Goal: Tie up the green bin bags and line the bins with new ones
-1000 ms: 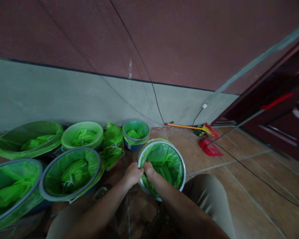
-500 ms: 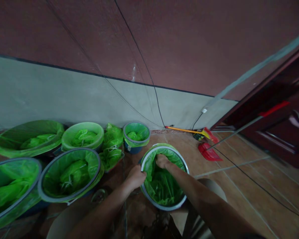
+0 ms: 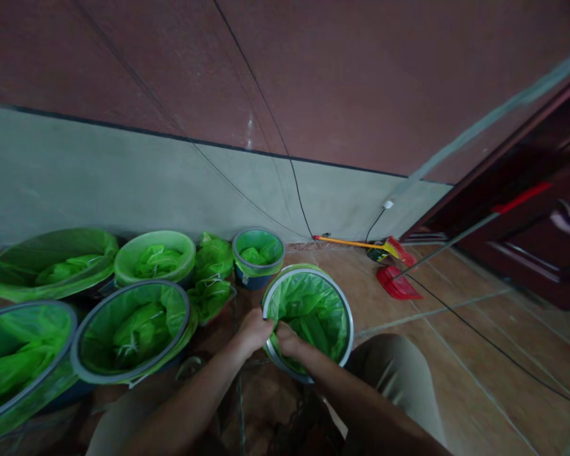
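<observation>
A round trash bin with a grey rim stands in front of me, tilted slightly, between my legs. A green bin bag lines it and folds out over the rim. My left hand is closed around the left side of the rim, fingers wrapped over the edge. Just inside that same side, my right hand is closed against the bin bag, close to my left hand; its fingertips are partly hidden.
Several other lined bins stand to the left, including a large grey-rimmed bin and a small blue bin by the wall. A red dustpan and an orange-handled tool lie right, near a dark door. A black cable crosses the floor.
My right hand has moved from deeper inside the bin, toward its far left side, back to the near-left rim beside my left hand. The bin has shifted slightly up and left in view.
</observation>
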Demonstrator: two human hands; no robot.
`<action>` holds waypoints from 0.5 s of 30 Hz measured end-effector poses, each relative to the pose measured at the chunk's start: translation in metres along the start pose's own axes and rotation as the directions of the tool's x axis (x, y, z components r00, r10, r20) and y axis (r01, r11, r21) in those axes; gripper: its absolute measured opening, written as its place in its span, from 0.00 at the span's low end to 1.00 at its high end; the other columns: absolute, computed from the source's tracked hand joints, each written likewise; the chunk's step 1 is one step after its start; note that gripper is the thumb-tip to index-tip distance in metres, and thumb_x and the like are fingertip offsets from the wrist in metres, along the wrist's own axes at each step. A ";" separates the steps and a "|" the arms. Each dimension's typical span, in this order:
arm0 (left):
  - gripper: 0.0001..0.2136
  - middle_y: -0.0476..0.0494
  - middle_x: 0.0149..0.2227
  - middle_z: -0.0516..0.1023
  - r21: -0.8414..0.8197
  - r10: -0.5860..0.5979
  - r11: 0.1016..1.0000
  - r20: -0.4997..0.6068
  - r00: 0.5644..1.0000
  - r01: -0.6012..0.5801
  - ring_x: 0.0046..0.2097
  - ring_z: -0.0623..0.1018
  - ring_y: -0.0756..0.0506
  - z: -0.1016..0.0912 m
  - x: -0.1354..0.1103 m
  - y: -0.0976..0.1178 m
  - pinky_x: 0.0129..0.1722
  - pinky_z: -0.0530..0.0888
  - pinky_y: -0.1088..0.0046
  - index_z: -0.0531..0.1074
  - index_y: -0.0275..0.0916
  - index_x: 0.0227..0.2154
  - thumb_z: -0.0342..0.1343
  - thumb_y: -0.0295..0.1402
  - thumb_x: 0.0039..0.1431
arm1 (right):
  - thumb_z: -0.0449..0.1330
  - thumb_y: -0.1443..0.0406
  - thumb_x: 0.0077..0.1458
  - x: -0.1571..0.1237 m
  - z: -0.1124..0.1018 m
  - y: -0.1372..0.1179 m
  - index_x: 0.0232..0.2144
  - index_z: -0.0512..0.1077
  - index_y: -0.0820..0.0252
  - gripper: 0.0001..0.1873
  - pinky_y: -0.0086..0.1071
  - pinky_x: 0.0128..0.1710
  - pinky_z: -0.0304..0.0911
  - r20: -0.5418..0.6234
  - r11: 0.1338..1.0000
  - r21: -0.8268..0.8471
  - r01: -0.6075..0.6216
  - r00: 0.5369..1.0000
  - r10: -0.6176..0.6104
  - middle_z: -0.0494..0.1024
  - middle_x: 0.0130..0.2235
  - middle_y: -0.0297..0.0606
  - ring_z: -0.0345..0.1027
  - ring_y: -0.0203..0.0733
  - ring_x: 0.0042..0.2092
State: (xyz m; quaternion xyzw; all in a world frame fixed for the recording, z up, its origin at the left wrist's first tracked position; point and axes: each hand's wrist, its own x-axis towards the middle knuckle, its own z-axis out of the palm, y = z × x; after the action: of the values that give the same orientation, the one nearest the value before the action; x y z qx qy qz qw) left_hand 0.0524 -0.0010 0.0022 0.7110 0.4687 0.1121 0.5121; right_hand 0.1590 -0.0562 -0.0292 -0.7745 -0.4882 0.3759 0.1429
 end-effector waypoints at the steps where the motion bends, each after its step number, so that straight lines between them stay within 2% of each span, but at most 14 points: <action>1: 0.09 0.43 0.29 0.79 -0.021 -0.011 1.000 0.000 1.000 0.011 0.36 0.78 0.45 0.000 0.001 -0.002 0.31 0.69 0.78 0.78 0.33 0.31 0.53 0.24 0.49 | 0.57 0.70 0.52 -0.003 -0.003 -0.001 0.34 0.78 0.63 0.10 0.30 0.39 0.67 0.004 1.000 -0.014 -0.004 1.000 0.004 0.82 0.36 0.42 0.74 0.44 0.40; 4: 0.07 0.45 0.24 0.77 -0.101 -0.055 0.993 0.011 0.998 0.056 0.30 0.77 0.47 0.002 0.007 -0.011 0.28 0.68 0.79 0.78 0.32 0.28 0.54 0.25 0.49 | 0.55 0.70 0.54 -0.014 -0.030 0.008 0.39 0.78 0.65 0.14 0.33 0.45 0.66 -0.037 0.995 -0.093 0.042 0.998 -0.046 0.81 0.40 0.48 0.75 0.47 0.43; 6: 0.06 0.46 0.23 0.76 -0.155 -0.085 0.984 0.019 0.996 0.087 0.28 0.76 0.48 0.002 0.012 -0.018 0.27 0.68 0.79 0.77 0.32 0.27 0.55 0.24 0.48 | 0.52 0.68 0.58 -0.021 -0.058 0.020 0.45 0.77 0.62 0.17 0.33 0.51 0.63 -0.138 0.982 -0.149 0.117 0.981 -0.137 0.81 0.45 0.46 0.74 0.46 0.47; 8: 0.07 0.47 0.23 0.76 -0.190 -0.114 0.975 0.024 0.993 0.117 0.28 0.76 0.48 0.000 0.020 -0.024 0.26 0.67 0.79 0.77 0.32 0.28 0.55 0.23 0.47 | 0.50 0.66 0.60 -0.022 -0.083 0.036 0.48 0.75 0.60 0.18 0.34 0.53 0.63 -0.280 0.981 -0.176 0.083 0.951 -0.131 0.80 0.47 0.45 0.73 0.45 0.49; 10: 0.08 0.47 0.24 0.77 -0.185 -0.152 0.970 0.027 0.988 0.155 0.28 0.76 0.48 -0.002 0.027 -0.031 0.26 0.68 0.79 0.77 0.33 0.29 0.54 0.21 0.46 | 0.51 0.66 0.60 -0.018 -0.099 0.056 0.53 0.72 0.61 0.21 0.36 0.54 0.62 -0.430 0.984 -0.178 -0.027 0.901 -0.053 0.78 0.51 0.47 0.72 0.47 0.52; 12: 0.08 0.46 0.24 0.77 -0.130 -0.208 0.969 0.019 0.978 0.208 0.28 0.76 0.48 -0.005 0.035 -0.039 0.26 0.68 0.78 0.77 0.33 0.28 0.54 0.21 0.46 | 0.55 0.66 0.57 -0.011 -0.101 0.078 0.56 0.68 0.65 0.24 0.37 0.54 0.62 -0.525 0.981 -0.114 -0.158 0.848 0.076 0.75 0.53 0.52 0.70 0.50 0.54; 14: 0.07 0.45 0.24 0.78 -0.041 -0.270 0.962 -0.002 0.963 0.270 0.29 0.77 0.47 -0.006 0.040 -0.049 0.26 0.68 0.77 0.77 0.33 0.28 0.55 0.21 0.46 | 0.59 0.65 0.53 -0.004 -0.089 0.100 0.53 0.70 0.66 0.25 0.35 0.48 0.66 -0.473 0.971 0.081 -0.226 0.849 0.237 0.77 0.50 0.53 0.72 0.50 0.51; 15: 0.07 0.45 0.25 0.78 -0.002 -0.293 0.956 -0.008 0.956 0.293 0.29 0.78 0.46 -0.005 0.042 -0.054 0.26 0.69 0.77 0.77 0.33 0.27 0.55 0.22 0.46 | 0.60 0.65 0.52 -0.001 -0.079 0.110 0.49 0.72 0.66 0.22 0.33 0.43 0.68 -0.373 0.948 0.219 -0.233 0.877 0.302 0.79 0.44 0.51 0.74 0.48 0.45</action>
State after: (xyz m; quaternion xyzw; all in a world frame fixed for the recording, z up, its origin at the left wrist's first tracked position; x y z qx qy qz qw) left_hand 0.0419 0.0372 -0.0536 0.6330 0.5709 0.0379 0.5215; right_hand 0.2869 -0.0989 -0.0397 -0.8804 -0.3030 0.2645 0.2513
